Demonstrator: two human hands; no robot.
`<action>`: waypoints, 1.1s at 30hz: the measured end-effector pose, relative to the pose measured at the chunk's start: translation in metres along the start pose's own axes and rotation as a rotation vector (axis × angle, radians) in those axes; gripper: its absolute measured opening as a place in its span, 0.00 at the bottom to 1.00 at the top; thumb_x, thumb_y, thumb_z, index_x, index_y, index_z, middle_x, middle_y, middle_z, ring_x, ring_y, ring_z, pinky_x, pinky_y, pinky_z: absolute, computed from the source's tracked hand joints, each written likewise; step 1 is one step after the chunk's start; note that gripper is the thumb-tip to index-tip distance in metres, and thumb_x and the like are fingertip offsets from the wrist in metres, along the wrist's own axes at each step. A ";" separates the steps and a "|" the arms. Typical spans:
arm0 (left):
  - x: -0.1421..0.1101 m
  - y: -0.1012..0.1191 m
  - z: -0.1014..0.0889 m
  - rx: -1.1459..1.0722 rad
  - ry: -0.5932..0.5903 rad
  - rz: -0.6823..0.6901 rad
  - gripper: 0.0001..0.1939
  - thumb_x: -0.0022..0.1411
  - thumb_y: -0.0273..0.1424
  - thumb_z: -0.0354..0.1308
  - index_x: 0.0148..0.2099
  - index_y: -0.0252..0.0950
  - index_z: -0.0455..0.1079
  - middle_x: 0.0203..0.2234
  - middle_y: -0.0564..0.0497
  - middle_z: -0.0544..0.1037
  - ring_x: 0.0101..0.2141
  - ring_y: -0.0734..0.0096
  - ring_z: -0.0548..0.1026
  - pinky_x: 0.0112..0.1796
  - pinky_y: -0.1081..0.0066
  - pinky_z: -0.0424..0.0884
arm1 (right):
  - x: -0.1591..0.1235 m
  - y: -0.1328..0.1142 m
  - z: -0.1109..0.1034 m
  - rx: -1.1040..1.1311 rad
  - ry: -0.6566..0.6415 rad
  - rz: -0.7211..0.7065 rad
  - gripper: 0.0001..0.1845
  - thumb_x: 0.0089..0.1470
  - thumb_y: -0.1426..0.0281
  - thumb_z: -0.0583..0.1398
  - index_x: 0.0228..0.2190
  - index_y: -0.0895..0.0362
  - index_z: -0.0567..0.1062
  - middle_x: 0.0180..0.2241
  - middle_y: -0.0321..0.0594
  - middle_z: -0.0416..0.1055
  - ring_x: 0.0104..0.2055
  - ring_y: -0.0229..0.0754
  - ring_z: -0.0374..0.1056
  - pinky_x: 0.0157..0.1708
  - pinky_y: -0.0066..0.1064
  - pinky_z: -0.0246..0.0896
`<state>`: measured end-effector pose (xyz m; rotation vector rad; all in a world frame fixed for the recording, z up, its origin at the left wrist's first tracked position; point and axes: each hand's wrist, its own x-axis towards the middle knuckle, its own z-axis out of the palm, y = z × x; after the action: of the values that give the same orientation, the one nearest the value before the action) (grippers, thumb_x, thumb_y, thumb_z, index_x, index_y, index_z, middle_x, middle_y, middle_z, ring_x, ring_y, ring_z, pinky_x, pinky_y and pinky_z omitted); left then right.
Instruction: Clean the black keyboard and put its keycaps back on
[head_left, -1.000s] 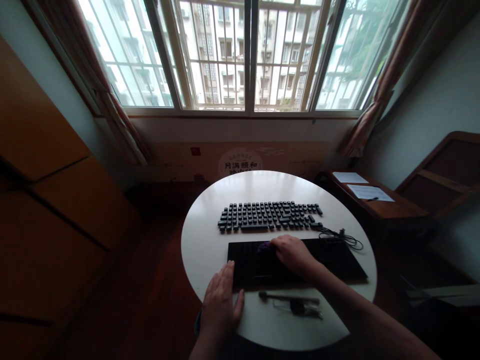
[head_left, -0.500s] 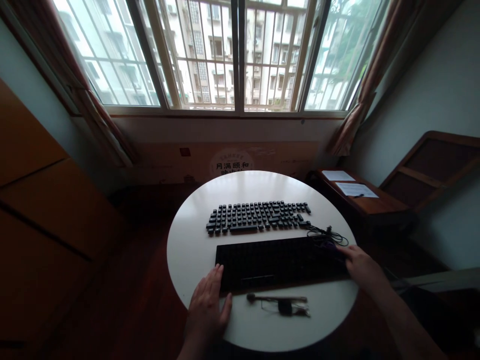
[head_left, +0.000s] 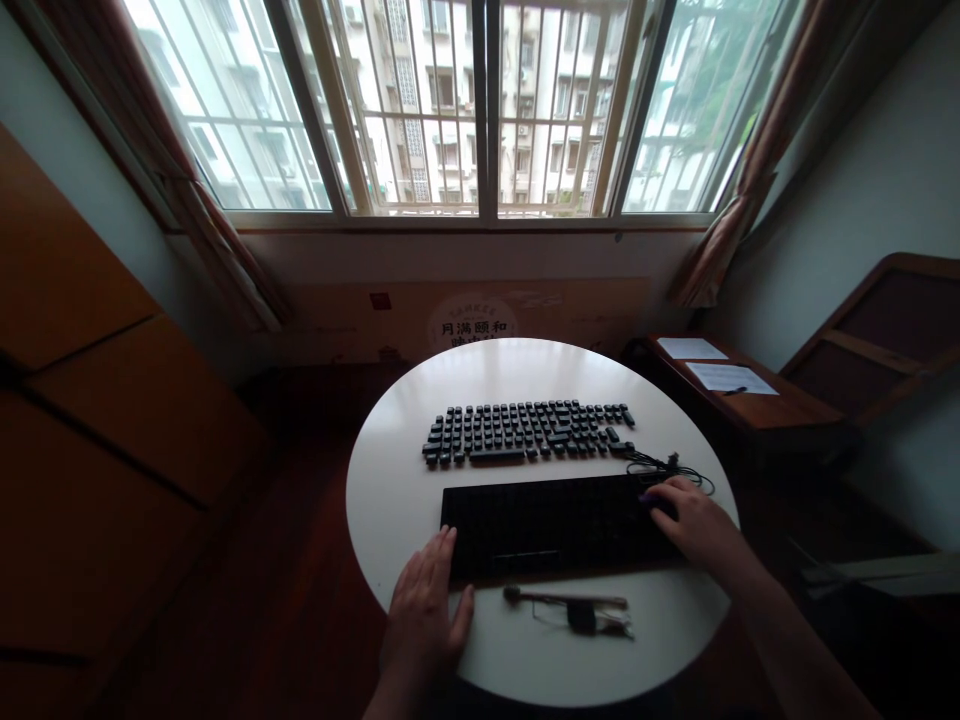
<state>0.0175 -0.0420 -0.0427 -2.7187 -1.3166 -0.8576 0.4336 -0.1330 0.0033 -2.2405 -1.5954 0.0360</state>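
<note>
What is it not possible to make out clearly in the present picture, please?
In the head view:
Purple item: its shape is mostly hidden by the right hand.
Keycaps: any legends are too small to read.
Black keyboard base: surface detail is lost in darkness.
Small tools: blurred, exact kinds unclear.
Papers: writing too small to read.

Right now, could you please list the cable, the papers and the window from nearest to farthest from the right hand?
1. Cable, just beyond the right hand, by the keyboard's far right corner.
2. Papers, on the wooden table to the right.
3. Window, ahead, beyond both.
</note>
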 end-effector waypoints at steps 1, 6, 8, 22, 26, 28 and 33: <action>0.000 0.000 0.000 0.001 -0.005 -0.003 0.36 0.66 0.33 0.51 0.73 0.39 0.45 0.62 0.41 0.68 0.59 0.52 0.70 0.57 0.50 0.67 | 0.004 -0.009 -0.003 0.040 -0.002 -0.045 0.12 0.58 0.67 0.57 0.40 0.54 0.80 0.43 0.43 0.71 0.40 0.47 0.72 0.42 0.38 0.67; -0.002 -0.001 0.000 0.027 -0.028 -0.029 0.34 0.65 0.33 0.53 0.71 0.36 0.51 0.63 0.40 0.66 0.61 0.52 0.66 0.58 0.52 0.66 | 0.024 -0.088 -0.003 0.243 -0.060 -0.321 0.13 0.59 0.70 0.59 0.44 0.51 0.81 0.47 0.42 0.71 0.44 0.45 0.72 0.47 0.35 0.67; -0.003 -0.001 0.000 0.055 0.003 -0.062 0.32 0.65 0.33 0.53 0.69 0.36 0.55 0.64 0.39 0.65 0.63 0.51 0.64 0.58 0.53 0.65 | 0.032 -0.126 0.003 0.253 -0.131 -0.432 0.13 0.58 0.71 0.61 0.44 0.49 0.82 0.48 0.42 0.71 0.45 0.43 0.72 0.47 0.33 0.66; -0.011 0.003 0.003 0.142 -0.055 -0.247 0.29 0.67 0.40 0.50 0.64 0.31 0.65 0.62 0.39 0.69 0.61 0.48 0.65 0.60 0.49 0.58 | 0.082 -0.259 0.054 0.045 -0.383 -0.618 0.12 0.59 0.66 0.62 0.43 0.57 0.79 0.42 0.47 0.77 0.44 0.48 0.73 0.41 0.32 0.62; -0.008 0.007 0.001 0.154 -0.094 -0.278 0.29 0.67 0.40 0.50 0.65 0.31 0.65 0.62 0.40 0.69 0.62 0.49 0.65 0.61 0.49 0.58 | 0.058 -0.263 0.058 0.067 -0.438 -0.671 0.10 0.59 0.66 0.61 0.39 0.58 0.79 0.39 0.46 0.78 0.42 0.47 0.74 0.39 0.31 0.62; -0.007 0.007 0.001 0.169 -0.120 -0.297 0.28 0.66 0.37 0.50 0.65 0.31 0.65 0.62 0.40 0.69 0.62 0.50 0.64 0.61 0.49 0.57 | 0.043 -0.263 0.056 0.080 -0.473 -0.710 0.10 0.58 0.65 0.62 0.38 0.57 0.78 0.38 0.44 0.79 0.40 0.45 0.75 0.38 0.29 0.62; -0.010 -0.001 0.002 0.197 -0.187 -0.270 0.31 0.62 0.27 0.50 0.67 0.32 0.62 0.65 0.42 0.65 0.64 0.53 0.61 0.63 0.52 0.55 | 0.020 -0.260 0.045 0.156 -0.600 -0.834 0.09 0.55 0.65 0.63 0.37 0.56 0.79 0.34 0.40 0.80 0.35 0.43 0.74 0.34 0.28 0.62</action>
<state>0.0131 -0.0486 -0.0498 -2.5570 -1.7311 -0.4587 0.1947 -0.0290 0.0505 -1.3501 -2.6087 0.6175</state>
